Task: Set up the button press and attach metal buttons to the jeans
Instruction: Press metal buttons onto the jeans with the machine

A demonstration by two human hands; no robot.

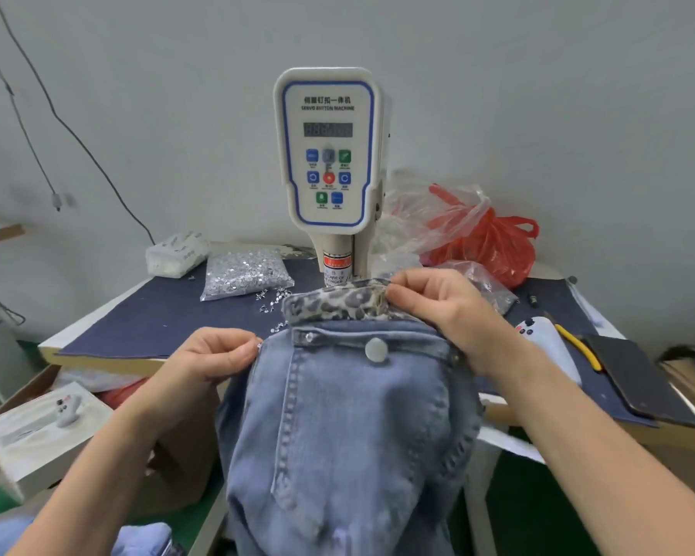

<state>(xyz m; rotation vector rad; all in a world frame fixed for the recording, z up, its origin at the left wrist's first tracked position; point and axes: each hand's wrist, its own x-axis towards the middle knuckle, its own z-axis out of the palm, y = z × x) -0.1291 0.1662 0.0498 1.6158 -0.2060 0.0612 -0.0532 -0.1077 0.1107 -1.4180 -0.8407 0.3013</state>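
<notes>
A white servo button press stands upright at the back middle of the table. Light blue jeans hang over the table's front edge, their leopard-print waistband lying under the press head. One white round button sits on the denim below the band. My right hand pinches the waistband's right end. My left hand pinches the jeans' left edge, with a small metal piece at its fingertips. A clear bag of metal buttons lies left of the press, and loose tacks are scattered beside it.
The table wears a dark blue cloth. Red and clear plastic bags are piled at the back right. A white handheld device, yellow pliers and a dark pad lie on the right. A white box sits lower left.
</notes>
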